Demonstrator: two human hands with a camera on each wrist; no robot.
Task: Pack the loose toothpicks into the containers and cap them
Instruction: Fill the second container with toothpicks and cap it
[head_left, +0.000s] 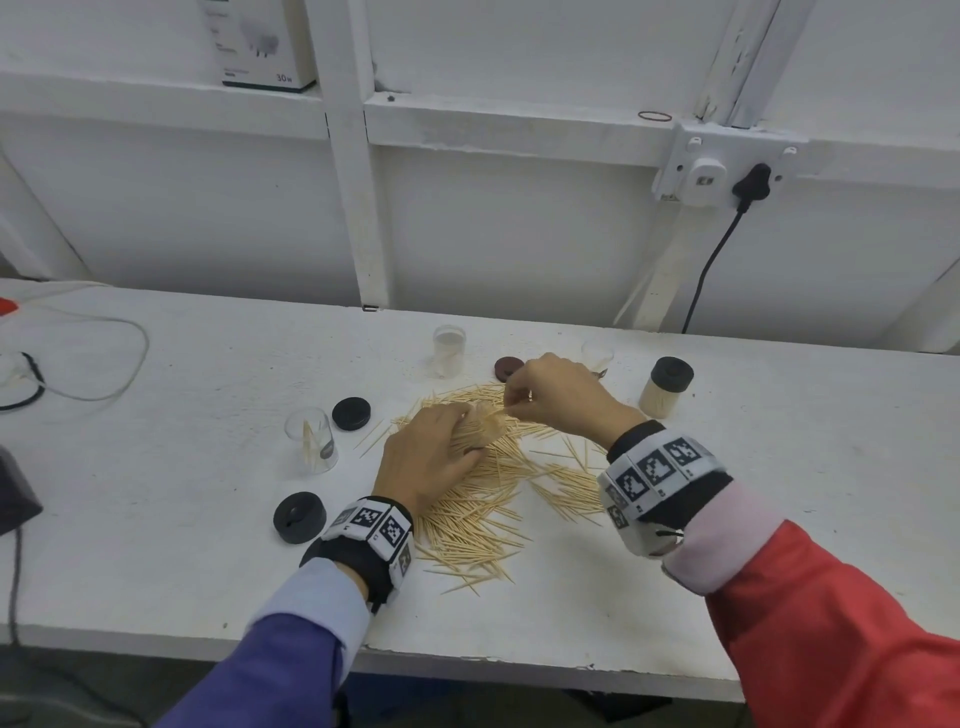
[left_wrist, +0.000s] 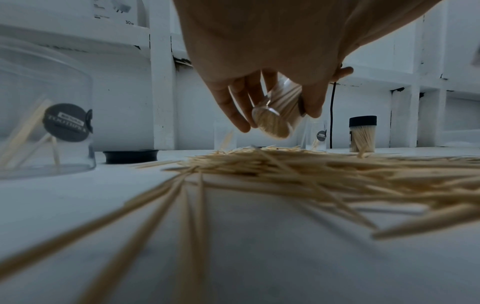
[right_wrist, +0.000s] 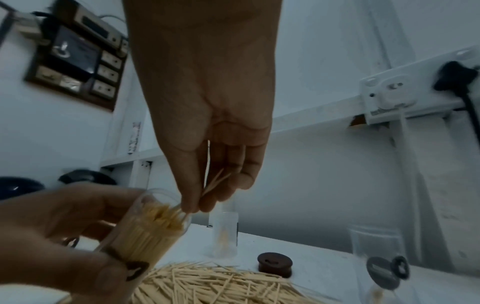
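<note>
On the white table (head_left: 675, 571), a nearly empty jar (head_left: 311, 440) stands leftmost. Next, the left hand (head_left: 423, 460) grips a tilted, almost full jar (left_wrist: 279, 115) above the loose toothpicks (head_left: 498, 499). The right hand (head_left: 558, 395) pinches a few toothpicks (right_wrist: 217, 181) at its mouth. A capped jar (head_left: 665, 387) stands rightmost.

Left hand (head_left: 426, 457) fingers curled, palm down; right hand (head_left: 558, 397) fingers pinched together beside it

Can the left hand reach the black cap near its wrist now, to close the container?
Probably not yet: the left hand grips the tilted container, so its grip is occupied. The black cap lies unobstructed beside it.
</note>
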